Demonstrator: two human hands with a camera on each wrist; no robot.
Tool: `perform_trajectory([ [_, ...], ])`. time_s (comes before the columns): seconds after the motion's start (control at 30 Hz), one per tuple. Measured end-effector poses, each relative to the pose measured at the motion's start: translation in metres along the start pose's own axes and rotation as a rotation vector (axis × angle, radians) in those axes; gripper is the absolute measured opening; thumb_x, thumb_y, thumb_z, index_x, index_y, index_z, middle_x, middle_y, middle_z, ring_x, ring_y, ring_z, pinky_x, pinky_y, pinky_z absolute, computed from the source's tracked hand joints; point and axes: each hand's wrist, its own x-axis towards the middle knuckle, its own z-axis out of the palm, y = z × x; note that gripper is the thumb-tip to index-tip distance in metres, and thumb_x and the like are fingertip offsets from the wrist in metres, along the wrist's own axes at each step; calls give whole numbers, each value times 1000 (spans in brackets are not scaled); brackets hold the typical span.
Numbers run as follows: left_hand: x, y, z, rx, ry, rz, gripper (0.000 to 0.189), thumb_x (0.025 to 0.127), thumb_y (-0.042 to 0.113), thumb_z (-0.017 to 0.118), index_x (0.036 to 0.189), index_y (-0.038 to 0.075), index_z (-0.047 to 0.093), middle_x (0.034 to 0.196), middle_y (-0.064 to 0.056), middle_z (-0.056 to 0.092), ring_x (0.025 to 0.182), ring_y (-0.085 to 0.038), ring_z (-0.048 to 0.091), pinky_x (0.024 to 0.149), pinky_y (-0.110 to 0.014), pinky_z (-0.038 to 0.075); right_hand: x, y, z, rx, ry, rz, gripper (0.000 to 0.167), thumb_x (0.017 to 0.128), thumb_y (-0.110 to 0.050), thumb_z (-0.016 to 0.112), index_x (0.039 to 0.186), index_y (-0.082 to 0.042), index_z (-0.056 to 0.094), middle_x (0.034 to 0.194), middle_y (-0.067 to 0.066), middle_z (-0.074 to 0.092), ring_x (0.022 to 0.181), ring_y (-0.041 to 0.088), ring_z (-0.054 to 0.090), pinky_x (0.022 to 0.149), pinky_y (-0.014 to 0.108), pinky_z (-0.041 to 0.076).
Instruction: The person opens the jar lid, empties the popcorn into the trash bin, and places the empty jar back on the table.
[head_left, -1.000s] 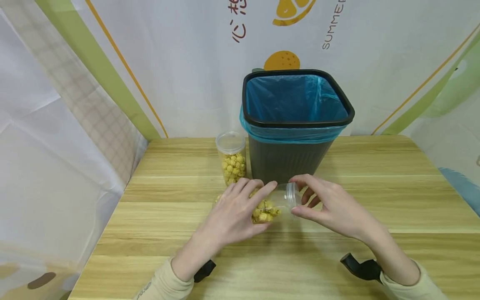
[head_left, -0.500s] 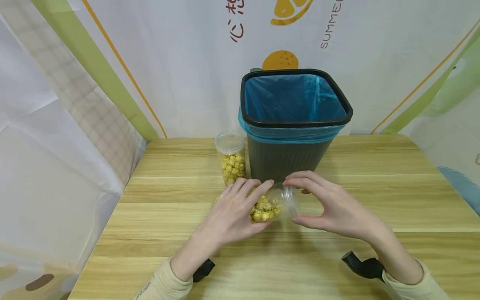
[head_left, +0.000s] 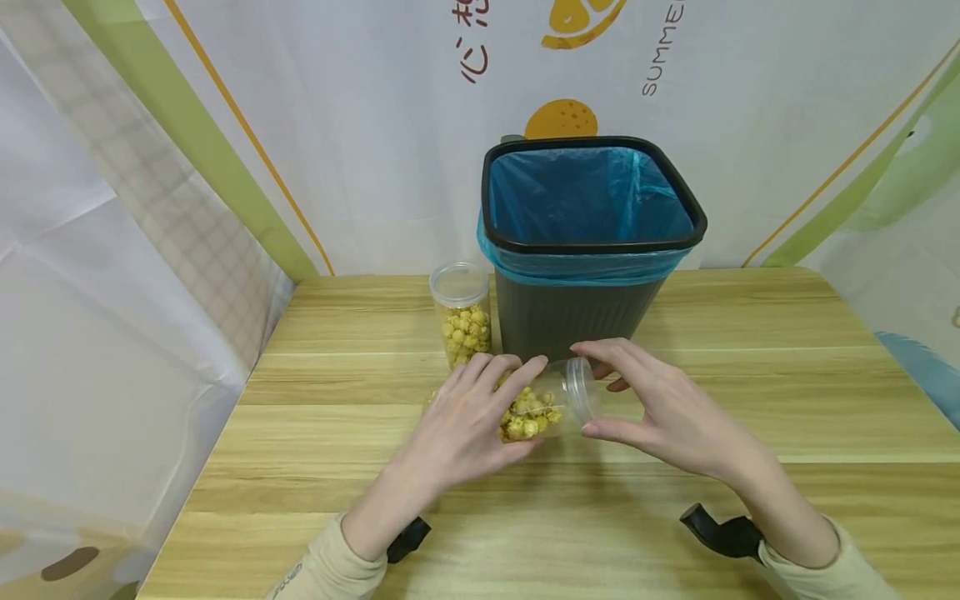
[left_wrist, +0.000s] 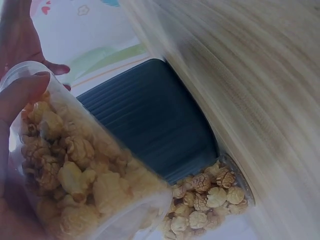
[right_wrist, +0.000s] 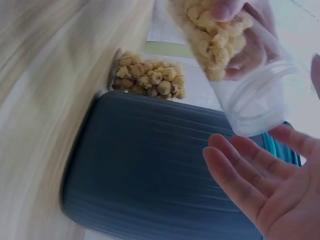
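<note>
A clear plastic jar of popcorn (head_left: 529, 414) lies sideways in the left hand (head_left: 468, 421), its lid (head_left: 579, 390) pointing right. The left fingers and thumb wrap round the jar's body, also seen in the left wrist view, where the popcorn (left_wrist: 75, 170) fills much of it. Around the lid end is the right hand (head_left: 663, 408), fingers spread and fairly straight; in the right wrist view an index fingertip (right_wrist: 281, 134) is right at the lid's edge. A second popcorn jar (head_left: 465, 325) stands upright behind, with its lid on.
A dark grey bin (head_left: 577, 317) with a black rim and a blue liner (head_left: 592, 271) stands at the back of the wooden table (head_left: 315, 467), just right of the upright jar. A printed white curtain (head_left: 375, 150) hangs behind.
The right fingers and thumb have shifted around the lid, spreading wider and then easing off it. The left hand and its jar have stayed almost in place.
</note>
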Motion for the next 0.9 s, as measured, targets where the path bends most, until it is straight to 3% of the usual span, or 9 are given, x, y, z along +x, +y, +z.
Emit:
perform_trajectory([
  [0.13, 1, 1, -1, 14, 0, 2, 93, 75, 53, 86, 153, 24, 45, 130, -1, 61, 118, -21, 57, 95, -38, 53, 1, 0, 4, 24, 5, 66, 70, 88, -35, 81, 148, -17, 49, 130, -1, 65, 96, 10, 69, 79, 30, 61],
  [0.33, 2, 1, -2, 12, 1, 0, 93, 75, 53, 87, 153, 24, 45, 130, -1, 61, 117, -22, 57, 95, -39, 53, 1, 1, 4, 79, 11, 87, 63, 89, -35, 80, 143, -18, 53, 124, -4, 66, 93, 7, 68, 78, 26, 59],
  [0.67, 0, 1, -1, 12, -11, -22, 93, 75, 54, 86, 153, 24, 44, 131, -1, 60, 118, -22, 57, 99, -40, 52, 1, 3, 0, -12, 27, -139, 79, 76, -27, 92, 144, -21, 53, 146, -3, 53, 121, 9, 61, 93, 29, 59],
  [0.9, 0, 0, 0, 5, -4, -20, 93, 75, 54, 86, 153, 24, 44, 131, -1, 60, 118, -22, 57, 99, -40, 52, 1, 4, -1, -44, 40, -184, 94, 69, -27, 96, 150, -20, 49, 152, 4, 49, 129, 17, 58, 96, 35, 58],
])
